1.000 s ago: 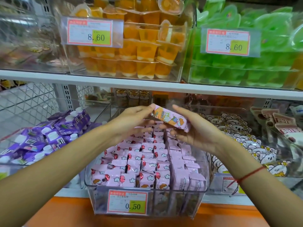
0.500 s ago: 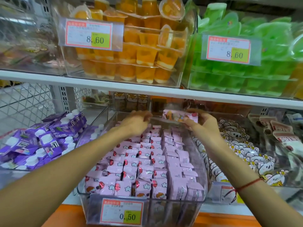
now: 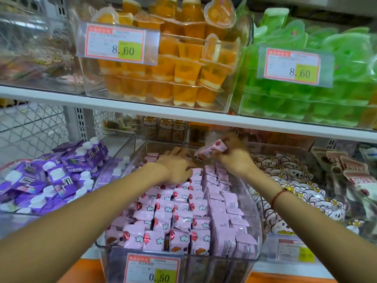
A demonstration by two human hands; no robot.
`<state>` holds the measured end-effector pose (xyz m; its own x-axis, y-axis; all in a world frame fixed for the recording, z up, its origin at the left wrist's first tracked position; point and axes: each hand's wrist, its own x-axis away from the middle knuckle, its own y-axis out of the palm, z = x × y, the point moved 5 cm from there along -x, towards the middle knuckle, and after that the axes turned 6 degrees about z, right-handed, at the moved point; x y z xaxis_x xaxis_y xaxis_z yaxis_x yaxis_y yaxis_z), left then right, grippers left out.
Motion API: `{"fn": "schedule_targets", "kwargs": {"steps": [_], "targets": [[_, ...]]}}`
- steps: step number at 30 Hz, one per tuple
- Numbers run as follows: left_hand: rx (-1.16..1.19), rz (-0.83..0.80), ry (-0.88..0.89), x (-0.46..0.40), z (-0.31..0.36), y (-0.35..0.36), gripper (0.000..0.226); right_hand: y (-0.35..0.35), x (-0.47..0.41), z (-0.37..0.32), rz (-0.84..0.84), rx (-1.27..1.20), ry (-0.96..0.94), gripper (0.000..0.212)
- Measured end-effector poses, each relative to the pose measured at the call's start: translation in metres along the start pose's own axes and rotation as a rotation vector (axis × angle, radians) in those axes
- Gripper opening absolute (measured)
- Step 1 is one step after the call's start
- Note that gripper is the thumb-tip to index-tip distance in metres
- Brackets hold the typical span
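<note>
The bin seems nearly filled — one packet, not yet placed, is gripped by the right hand; the rows are touched by the flat left hand.

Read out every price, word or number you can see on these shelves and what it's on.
"8.60": upper left tag, before the orange jelly cups.
"8.60": upper right tag, before the green jellies.
"0.50": bottom tag, below the pink packets.
Too blurred: the tags' small print, lower right tag, purple pouches, the held packet in the right hand.
</note>
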<state>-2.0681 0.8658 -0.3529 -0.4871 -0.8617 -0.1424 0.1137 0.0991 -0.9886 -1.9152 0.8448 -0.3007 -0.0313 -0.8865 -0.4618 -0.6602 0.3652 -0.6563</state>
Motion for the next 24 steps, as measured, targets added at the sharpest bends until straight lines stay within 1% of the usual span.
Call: {"fn": "schedule_targets", "kwargs": {"steps": [3, 6, 9, 11, 13, 15, 16, 18, 19, 22, 24], "targets": [[-0.031, -0.042, -0.051, 0.009, -0.002, 0.001, 0.046, 0.022, -0.010, -0.007, -0.108, 0.061, -0.031, 0.026], [-0.009, -0.008, -0.109, 0.017, -0.006, -0.007, 0.051, 0.029, -0.024, -0.008, -0.108, 0.105, 0.030, 0.033], [0.015, -0.027, -0.080, 0.028, -0.004, -0.005, 0.047, 0.026, -0.031, -0.009, -0.127, 0.160, 0.014, 0.040], [0.019, -0.019, -0.080, 0.033, -0.004, -0.005, 0.045, 0.025, -0.028, -0.006, -0.145, 0.199, -0.006, 0.039], [0.032, 0.000, -0.089, 0.032, -0.005, -0.007, 0.044, 0.029, -0.024, -0.002, -0.165, 0.231, -0.016, 0.033], [0.056, 0.014, -0.100, 0.027, -0.005, -0.008, 0.044, 0.038, -0.019, 0.002, -0.260, 0.154, 0.012, 0.029], [0.064, 0.018, -0.106, 0.025, -0.005, -0.008, 0.045, 0.045, -0.015, 0.002, -0.343, 0.150, -0.003, 0.030], [0.068, 0.025, -0.114, 0.022, -0.007, -0.008, 0.049, 0.060, -0.009, 0.002, -0.512, 0.269, -0.061, 0.034], [0.070, 0.025, -0.114, 0.021, -0.008, -0.008, 0.050, 0.066, -0.007, 0.002, -0.563, 0.319, -0.070, 0.036], [0.083, 0.026, -0.117, 0.023, -0.012, -0.009, 0.048, 0.071, -0.006, -0.002, -0.631, 0.398, -0.064, 0.040], [0.080, 0.032, -0.127, 0.029, -0.013, -0.011, 0.045, 0.059, -0.003, -0.008, -0.608, 0.392, -0.081, 0.043]]}}
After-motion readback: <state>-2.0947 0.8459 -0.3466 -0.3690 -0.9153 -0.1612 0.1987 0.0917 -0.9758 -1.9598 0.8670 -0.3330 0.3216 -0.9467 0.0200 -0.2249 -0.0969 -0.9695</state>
